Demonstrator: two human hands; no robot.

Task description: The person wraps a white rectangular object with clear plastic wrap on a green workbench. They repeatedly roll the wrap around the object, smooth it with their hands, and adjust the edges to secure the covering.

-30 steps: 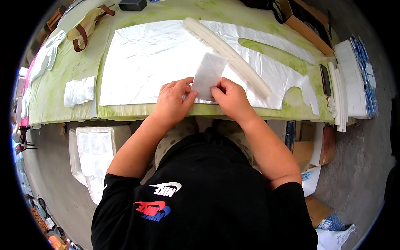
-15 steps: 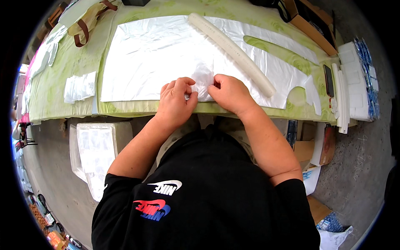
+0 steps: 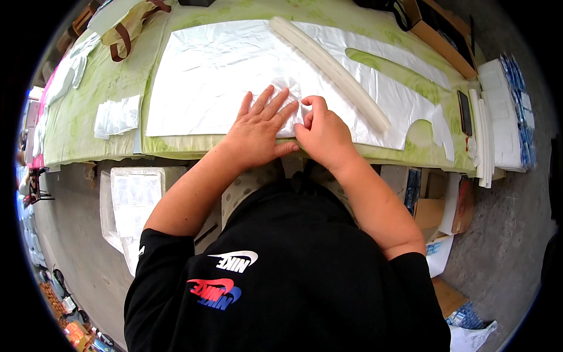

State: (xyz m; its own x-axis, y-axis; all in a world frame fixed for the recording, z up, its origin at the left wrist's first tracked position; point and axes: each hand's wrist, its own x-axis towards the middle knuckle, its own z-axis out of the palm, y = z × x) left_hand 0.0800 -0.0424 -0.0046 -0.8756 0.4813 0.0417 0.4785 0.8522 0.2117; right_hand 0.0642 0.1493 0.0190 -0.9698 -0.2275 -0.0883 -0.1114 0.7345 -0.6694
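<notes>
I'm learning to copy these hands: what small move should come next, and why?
Probably smooth the small film piece with the left hand, which lies spread over it: creases show in the white sheet nearby, and the right hand is curled beside the left.

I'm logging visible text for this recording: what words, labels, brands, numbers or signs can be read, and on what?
Black T-shirt: legible white, red and blue prints; I won't copy their wording.
White tube: any marking is too blurred to read.
White bag, lower right: any print is too small.
</notes>
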